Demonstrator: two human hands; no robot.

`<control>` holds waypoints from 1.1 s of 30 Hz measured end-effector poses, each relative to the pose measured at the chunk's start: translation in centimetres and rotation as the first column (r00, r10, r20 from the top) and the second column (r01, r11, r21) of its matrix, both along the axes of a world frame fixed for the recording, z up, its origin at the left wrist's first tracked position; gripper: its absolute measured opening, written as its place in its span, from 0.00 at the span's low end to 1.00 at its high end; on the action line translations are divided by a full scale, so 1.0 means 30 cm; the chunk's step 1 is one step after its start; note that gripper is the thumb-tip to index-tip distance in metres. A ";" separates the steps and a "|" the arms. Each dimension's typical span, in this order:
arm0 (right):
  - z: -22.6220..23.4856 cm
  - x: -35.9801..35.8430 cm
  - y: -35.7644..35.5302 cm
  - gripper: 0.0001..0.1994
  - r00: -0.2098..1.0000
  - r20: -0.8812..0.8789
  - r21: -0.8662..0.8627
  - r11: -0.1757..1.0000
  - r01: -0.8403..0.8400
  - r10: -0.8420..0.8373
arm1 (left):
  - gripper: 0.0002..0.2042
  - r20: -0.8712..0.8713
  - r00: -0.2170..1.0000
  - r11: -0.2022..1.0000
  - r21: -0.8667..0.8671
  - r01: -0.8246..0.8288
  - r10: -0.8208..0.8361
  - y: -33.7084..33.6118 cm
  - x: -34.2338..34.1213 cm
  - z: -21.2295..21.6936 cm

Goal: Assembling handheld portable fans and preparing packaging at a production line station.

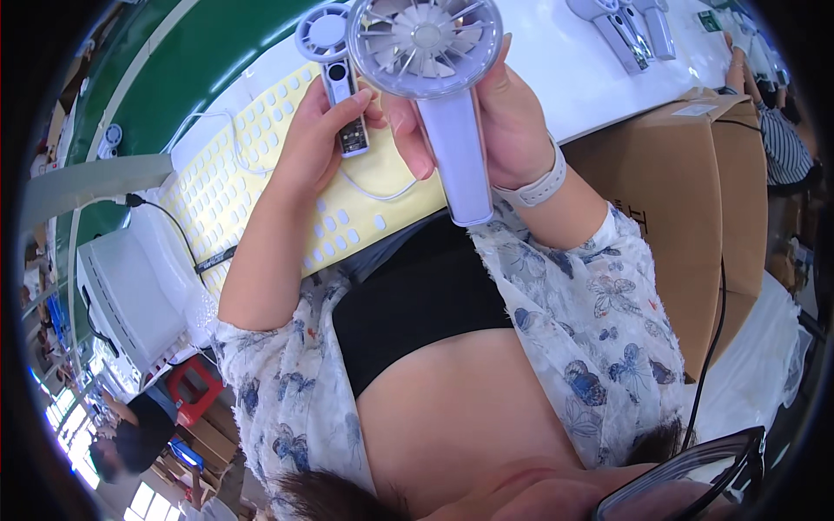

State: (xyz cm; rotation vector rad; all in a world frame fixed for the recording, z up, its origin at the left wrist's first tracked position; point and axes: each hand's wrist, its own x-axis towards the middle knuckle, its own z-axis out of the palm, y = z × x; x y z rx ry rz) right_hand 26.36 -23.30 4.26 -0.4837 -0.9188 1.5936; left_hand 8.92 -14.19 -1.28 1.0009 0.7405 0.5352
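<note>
My right hand (519, 122) grips a lavender handheld fan (459, 161) by its handle, its round clear-fronted head raised close to the view. The fingers wrap around the handle from both sides. In my left hand (320, 130) is a second, smaller-looking handheld fan (327, 33), held by its handle with the thumb across it. That handle shows a dark, open-looking face with what seems to be a circuit board. Below both hands lies a yellow sheet (282, 108) with rows of small pale oval pieces. A thin white cable (379, 198) crosses the sheet.
Several more lavender fans (618, 35) lie on the white table (569, 95) at the far right. A large cardboard box (669, 174) stands at my right. On the left are a white machine (130, 304) and a grey curved arm (95, 184). Other people work at both sides.
</note>
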 end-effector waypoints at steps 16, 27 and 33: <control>0.044 -0.027 0.017 0.39 0.996 -0.094 0.159 0.987 0.028 -0.013 | 0.20 -0.030 0.999 0.999 -0.018 -0.032 0.031 -0.002 0.030 0.010; 0.026 -0.063 0.012 0.34 0.978 -0.195 -0.063 0.996 0.060 -0.071 | 0.20 -0.008 1.000 1.000 -0.005 -0.018 0.018 -0.003 0.020 0.008; 0.030 -0.082 0.000 0.30 0.981 -0.174 -0.111 0.992 0.063 -0.082 | 0.19 0.027 1.000 0.999 -0.049 0.015 -0.013 0.008 0.014 -0.014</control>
